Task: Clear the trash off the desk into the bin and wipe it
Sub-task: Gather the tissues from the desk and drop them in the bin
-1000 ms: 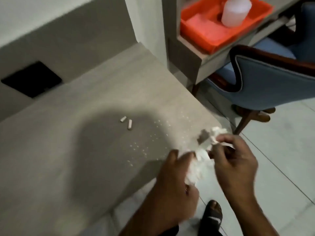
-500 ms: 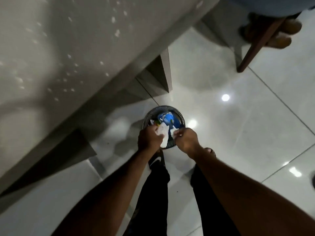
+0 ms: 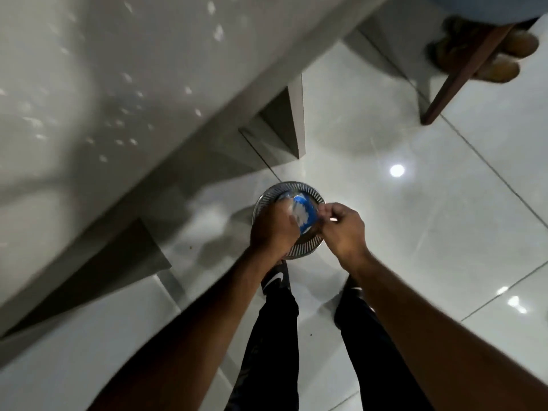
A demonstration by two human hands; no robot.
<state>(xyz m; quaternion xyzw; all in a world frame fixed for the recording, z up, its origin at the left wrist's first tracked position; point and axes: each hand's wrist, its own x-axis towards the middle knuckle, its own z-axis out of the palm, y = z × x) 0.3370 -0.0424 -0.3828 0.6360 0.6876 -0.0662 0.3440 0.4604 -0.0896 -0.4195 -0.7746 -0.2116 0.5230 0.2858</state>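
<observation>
A round metal bin [image 3: 297, 186] with slatted sides stands on the floor by the desk's edge, with a blue item and white crumpled paper [image 3: 303, 216] inside it. My left hand [image 3: 273, 229] hangs over the bin's left half, fingers curled and blurred beside the white paper. My right hand [image 3: 344, 229] is over the bin's right rim with its fingertips pinched together. The grey desk [image 3: 118, 69] fills the upper left, and several white crumbs [image 3: 218, 32] lie scattered on it.
A desk leg [image 3: 293, 123] stands just behind the bin. A wooden chair leg [image 3: 462, 81] and brown shoes [image 3: 504, 54] are at the upper right. My feet in black sandals [image 3: 275, 278] stand on glossy white tiles right below the bin.
One second ago both hands held the white paper at the desk's edge. They dropped down to the bin on the floor. Since half a second ago, the hands have moved slightly apart over it.
</observation>
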